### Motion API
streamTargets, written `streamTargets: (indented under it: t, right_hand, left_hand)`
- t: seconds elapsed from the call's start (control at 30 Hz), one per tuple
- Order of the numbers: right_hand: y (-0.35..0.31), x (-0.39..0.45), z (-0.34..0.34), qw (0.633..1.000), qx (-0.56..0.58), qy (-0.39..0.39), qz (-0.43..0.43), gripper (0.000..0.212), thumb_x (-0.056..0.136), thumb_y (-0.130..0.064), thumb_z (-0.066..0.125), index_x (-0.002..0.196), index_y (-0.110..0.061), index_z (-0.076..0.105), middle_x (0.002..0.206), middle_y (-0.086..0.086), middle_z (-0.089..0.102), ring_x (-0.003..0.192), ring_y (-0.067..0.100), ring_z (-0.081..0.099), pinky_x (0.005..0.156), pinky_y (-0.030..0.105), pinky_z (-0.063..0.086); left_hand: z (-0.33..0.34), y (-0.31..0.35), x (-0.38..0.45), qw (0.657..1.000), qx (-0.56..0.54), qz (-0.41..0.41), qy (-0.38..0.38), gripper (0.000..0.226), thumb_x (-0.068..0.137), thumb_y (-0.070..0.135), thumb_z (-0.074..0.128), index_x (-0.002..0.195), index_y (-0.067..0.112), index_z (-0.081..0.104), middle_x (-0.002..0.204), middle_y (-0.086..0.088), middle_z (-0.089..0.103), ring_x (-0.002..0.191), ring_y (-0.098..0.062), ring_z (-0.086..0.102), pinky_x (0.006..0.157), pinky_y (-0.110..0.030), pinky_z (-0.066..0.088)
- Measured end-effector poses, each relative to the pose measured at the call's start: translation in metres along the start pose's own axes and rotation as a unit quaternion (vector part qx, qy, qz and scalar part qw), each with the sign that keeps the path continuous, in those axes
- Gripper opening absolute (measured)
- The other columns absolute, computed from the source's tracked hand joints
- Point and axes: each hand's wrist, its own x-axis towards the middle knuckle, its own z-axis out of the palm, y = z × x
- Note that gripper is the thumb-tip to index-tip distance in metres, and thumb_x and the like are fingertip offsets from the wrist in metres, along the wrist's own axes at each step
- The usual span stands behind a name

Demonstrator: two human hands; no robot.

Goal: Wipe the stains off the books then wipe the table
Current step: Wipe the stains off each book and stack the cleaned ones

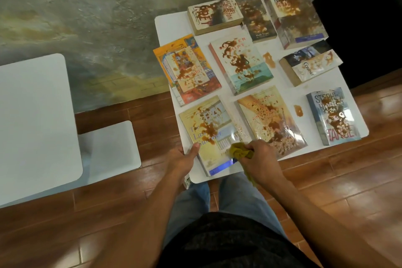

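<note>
Book: I see the stained pale-yellow paperback book (210,135) at the white desk's (174,26) near-left corner.
Left hand (183,156): thumb pinning that book's left edge.
Right hand (258,159): bunching a mustard-yellow cloth (240,152) on its lower-right cover.

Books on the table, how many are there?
9. Back row: three. Middle row: three. Front row: three. None seem hidden.
</note>
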Motion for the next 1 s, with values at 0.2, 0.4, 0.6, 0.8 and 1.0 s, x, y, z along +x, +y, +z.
streamTargets:
  t: [0.2, 0.4, 0.6, 0.8, 1.0]
  right_hand:
    - [-0.035, -0.002, 0.037, 0.995, -0.015, -0.088, -0.044, 0.020, 0.081, -0.018, 0.076, 0.100, -0.013, 0.072, 0.096, -0.003, 0.061, 0.086, 0.013, 0.061, 0.072, 0.022, 0.054]
    - [-0.028, 0.009, 0.021, 0.994, -0.018, -0.096, -0.052, 0.006, 0.085, -0.021, 0.074, 0.089, -0.025, 0.072, 0.095, -0.004, 0.062, 0.080, 0.010, 0.061, 0.066, 0.023, 0.053]
    - [-0.026, 0.034, 0.009, 0.999, -0.032, -0.010, 0.017, 0.021, 0.084, -0.030, 0.077, 0.091, -0.011, 0.071, 0.091, 0.003, 0.061, 0.073, 0.013, 0.058, 0.055, 0.019, 0.042]
    - [-0.061, 0.019, 0.045, 0.999, -0.011, -0.017, -0.030, 0.022, 0.086, -0.025, 0.074, 0.103, -0.011, 0.070, 0.097, -0.001, 0.058, 0.083, 0.012, 0.053, 0.070, 0.023, 0.046]
    - [-0.052, 0.015, 0.041, 0.999, -0.044, -0.026, -0.017, 0.024, 0.086, -0.019, 0.072, 0.107, -0.008, 0.068, 0.105, 0.005, 0.059, 0.094, 0.021, 0.060, 0.078, 0.029, 0.050]
  left_hand:
    - [-0.002, 0.002, 0.005, 1.000, 0.017, -0.014, 0.010, 0.033, 0.086, 0.043, 0.076, 0.072, 0.019, 0.058, 0.079, 0.001, 0.064, 0.066, -0.009, 0.057, 0.050, -0.024, 0.044]
    - [-0.002, 0.003, 0.001, 1.000, 0.018, -0.009, 0.008, 0.033, 0.088, 0.043, 0.073, 0.072, 0.019, 0.057, 0.075, 0.004, 0.062, 0.063, -0.006, 0.055, 0.046, -0.019, 0.039]
    - [-0.002, 0.000, 0.002, 1.000, 0.027, -0.010, 0.004, 0.032, 0.088, 0.044, 0.073, 0.071, 0.021, 0.058, 0.073, 0.007, 0.062, 0.066, -0.008, 0.058, 0.054, -0.024, 0.045]
    - [-0.003, 0.001, 0.005, 0.999, 0.025, -0.019, 0.010, 0.030, 0.087, 0.045, 0.073, 0.079, 0.019, 0.062, 0.082, 0.000, 0.066, 0.068, -0.011, 0.061, 0.054, -0.027, 0.049]
    - [-0.004, 0.000, 0.003, 0.999, 0.024, -0.024, 0.008, 0.032, 0.086, 0.047, 0.074, 0.076, 0.021, 0.060, 0.079, 0.003, 0.064, 0.069, -0.011, 0.060, 0.054, -0.026, 0.047]
